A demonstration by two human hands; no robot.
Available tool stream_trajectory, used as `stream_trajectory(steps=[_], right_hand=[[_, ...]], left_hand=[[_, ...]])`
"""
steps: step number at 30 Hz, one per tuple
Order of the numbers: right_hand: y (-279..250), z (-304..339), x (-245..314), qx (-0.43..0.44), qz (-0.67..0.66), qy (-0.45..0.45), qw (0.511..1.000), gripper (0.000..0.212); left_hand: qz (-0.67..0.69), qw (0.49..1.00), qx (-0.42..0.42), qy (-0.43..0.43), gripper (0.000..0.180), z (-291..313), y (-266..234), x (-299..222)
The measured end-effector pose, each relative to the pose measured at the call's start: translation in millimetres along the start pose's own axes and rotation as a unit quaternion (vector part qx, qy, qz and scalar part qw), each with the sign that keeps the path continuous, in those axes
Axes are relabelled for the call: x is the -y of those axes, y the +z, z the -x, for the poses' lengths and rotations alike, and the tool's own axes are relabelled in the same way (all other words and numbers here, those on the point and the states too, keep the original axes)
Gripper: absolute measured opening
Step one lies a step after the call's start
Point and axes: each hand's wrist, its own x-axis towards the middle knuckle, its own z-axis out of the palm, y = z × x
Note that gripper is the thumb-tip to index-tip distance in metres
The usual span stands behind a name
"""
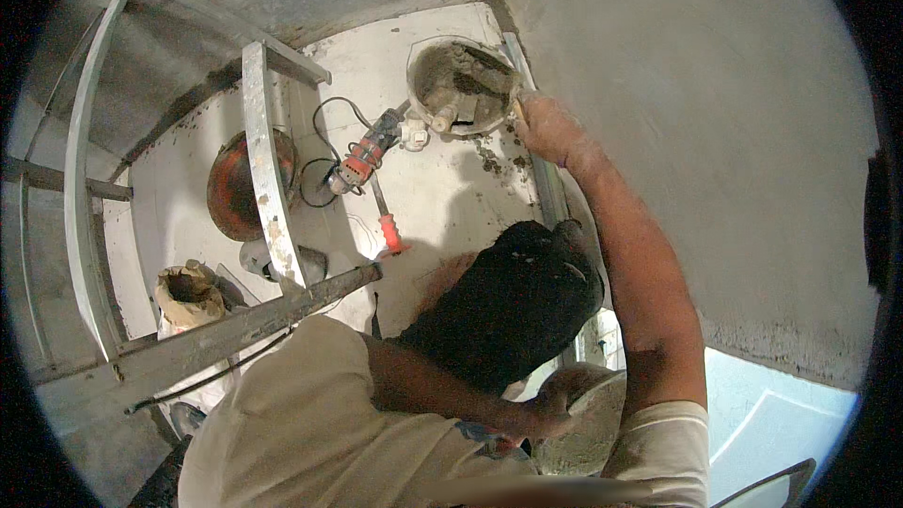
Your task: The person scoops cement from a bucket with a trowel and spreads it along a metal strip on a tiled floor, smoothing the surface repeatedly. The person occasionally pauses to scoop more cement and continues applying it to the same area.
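Observation:
My left hand is low in the view, its fingers closed on the edge of a round bowl with a grey, mortar-smeared inside. My right arm stretches along the wall. At its end my right hand is closed beside the right rim of a bucket; a thin pale edge shows at its fingers, but I cannot make out what it is. Grey wet mortar lies in the bucket, along with a tool with a light-coloured handle. My dark-clothed knee is between the two hands.
A red and grey power tool with a black cord lies left of the bucket. Further left are a metal ladder, a reddish round tub and an open paper sack. A beam crosses below; a plastered wall rises on the right.

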Motion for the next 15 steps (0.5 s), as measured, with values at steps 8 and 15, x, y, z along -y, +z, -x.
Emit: stream_trajectory(steps=[8,15], right_hand=[[40,-16,-24,-0.104,-0.026,-0.005,0.994,0.025],[86,28,-49,-0.112,0.093,0.019,0.989,0.014]], left_hand=[[0.016,1.0,-0.009,-0.001,0.068,4,-20,-12],[0.022,0.999,-0.024,0.004,0.075,7,-16,-7]])
